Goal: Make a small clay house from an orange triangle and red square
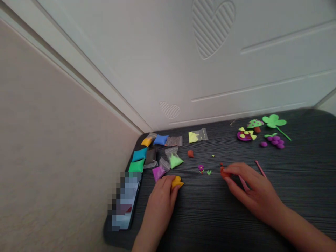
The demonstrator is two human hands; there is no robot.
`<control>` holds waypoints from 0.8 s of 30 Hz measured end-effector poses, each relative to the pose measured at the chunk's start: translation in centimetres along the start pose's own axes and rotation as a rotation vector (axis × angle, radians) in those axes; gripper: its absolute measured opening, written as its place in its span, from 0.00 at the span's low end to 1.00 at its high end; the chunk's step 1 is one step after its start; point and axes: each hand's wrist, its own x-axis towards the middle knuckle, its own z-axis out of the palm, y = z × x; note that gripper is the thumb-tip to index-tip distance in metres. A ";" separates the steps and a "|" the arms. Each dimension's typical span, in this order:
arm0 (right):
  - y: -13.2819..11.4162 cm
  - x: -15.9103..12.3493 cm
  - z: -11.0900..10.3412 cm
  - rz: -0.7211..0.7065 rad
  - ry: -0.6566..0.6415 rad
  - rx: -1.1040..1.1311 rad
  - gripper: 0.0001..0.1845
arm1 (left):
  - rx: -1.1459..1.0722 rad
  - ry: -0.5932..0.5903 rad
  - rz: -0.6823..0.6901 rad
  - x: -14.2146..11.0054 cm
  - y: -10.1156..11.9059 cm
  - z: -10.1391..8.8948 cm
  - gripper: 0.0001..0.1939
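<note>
My left hand [160, 197] is closed on a piece of yellow-orange modelling clay [177, 182], pinched between thumb and fingers just above the black table. A small lump of reddish-brown clay [224, 173] sits between the thumb and fingertips of my right hand [249, 189]. Under that palm shows a pink modelling tool [244, 183], partly hidden. A tiny brown bit [221, 163] lies by the right fingertips. Between the hands are a small purple clay flower [201, 168] and a little green clay sprig [209, 172]. Farther back lies a brown clay lump [190, 153].
Several bags of coloured clay, among them a light green one [175, 160], lie at the left. A phone [127, 203] rests on the left edge. Finished clay pieces, including purple grapes [276, 141] and a green clover [274, 121], stand back right. A pink stick [260, 169] lies nearer.
</note>
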 end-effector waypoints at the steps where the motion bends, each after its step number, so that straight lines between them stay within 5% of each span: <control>1: 0.0 0.0 0.1 -0.004 -0.003 0.000 0.12 | 0.005 -0.010 0.003 0.1 0.0 -0.1 0.17; 7: 0.2 0.2 -0.2 0.013 -0.017 -0.009 0.11 | -0.052 -0.056 0.045 0.4 -0.6 0.3 0.15; 18: 0.0 0.2 -0.3 -0.025 -0.033 -0.056 0.11 | -0.455 0.212 -0.122 0.0 -1.0 2.0 0.10; 24: -0.1 0.1 -0.3 -0.042 -0.030 -0.080 0.12 | -0.775 0.156 -0.181 0.1 -0.5 2.0 0.12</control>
